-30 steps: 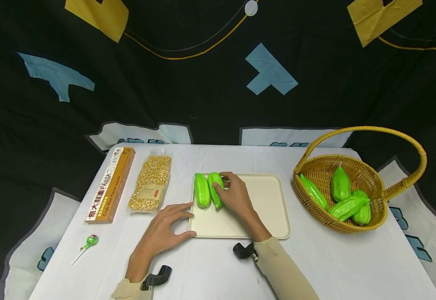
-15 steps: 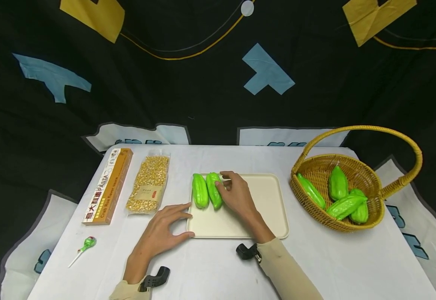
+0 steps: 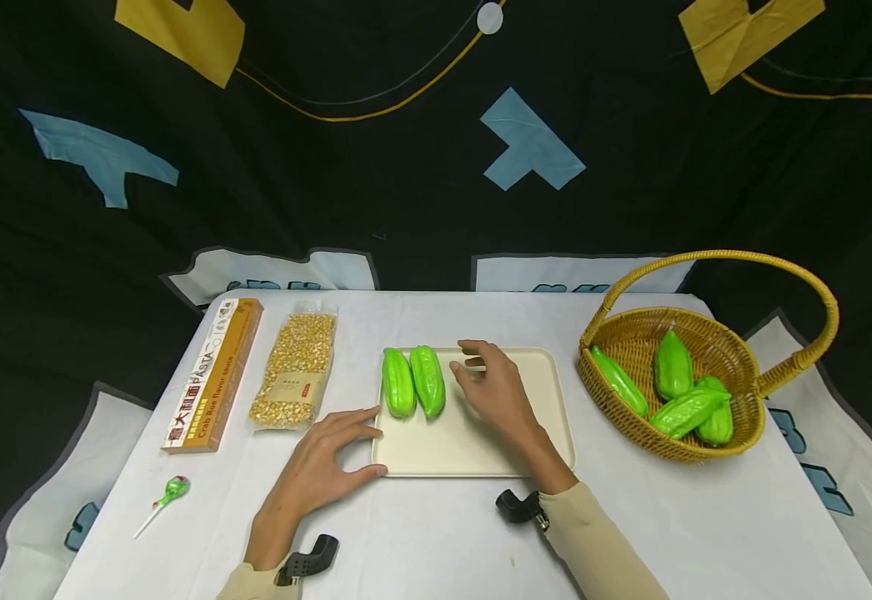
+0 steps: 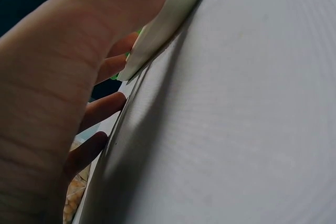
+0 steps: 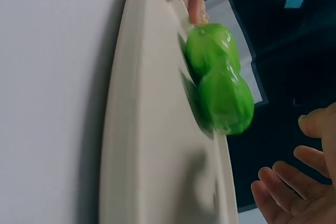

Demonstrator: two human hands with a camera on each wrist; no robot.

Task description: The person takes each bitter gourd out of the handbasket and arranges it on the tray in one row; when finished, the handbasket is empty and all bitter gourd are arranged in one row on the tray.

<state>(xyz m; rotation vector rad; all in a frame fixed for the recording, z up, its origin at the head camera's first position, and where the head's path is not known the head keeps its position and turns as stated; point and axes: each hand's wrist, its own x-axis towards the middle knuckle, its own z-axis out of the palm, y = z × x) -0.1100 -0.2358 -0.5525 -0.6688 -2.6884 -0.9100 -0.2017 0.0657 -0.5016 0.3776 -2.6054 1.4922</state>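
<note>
Two glossy green peppers (image 3: 429, 382) lie side by side, lengthwise, at the left end of a cream rectangular tray (image 3: 481, 450). My right hand (image 3: 499, 392) is over the tray just right of them, its fingers loosely bent around nothing. In the right wrist view a gap shows between the right hand (image 5: 299, 182) and the nearer pepper (image 5: 226, 100). My left hand (image 3: 323, 458) is at the tray's left edge, fingers spread and relaxed, with the thumb by the front left corner. The left wrist view shows its thumb overlapping the tray rim (image 4: 173, 17).
A wicker basket (image 3: 593, 400) with a tall handle holds several more green peppers (image 3: 674, 367) on the right. To the left are a bag of corn kernels (image 3: 301, 350), a pasta box (image 3: 214, 375) and a lollipop (image 3: 173, 490). A dark patterned curtain (image 3: 376, 192) hangs behind the white-covered table.
My right hand has let go of the right-hand pepper and moved right, away from it. The pepper stays beside the other one. My left hand keeps its place at the tray edge.
</note>
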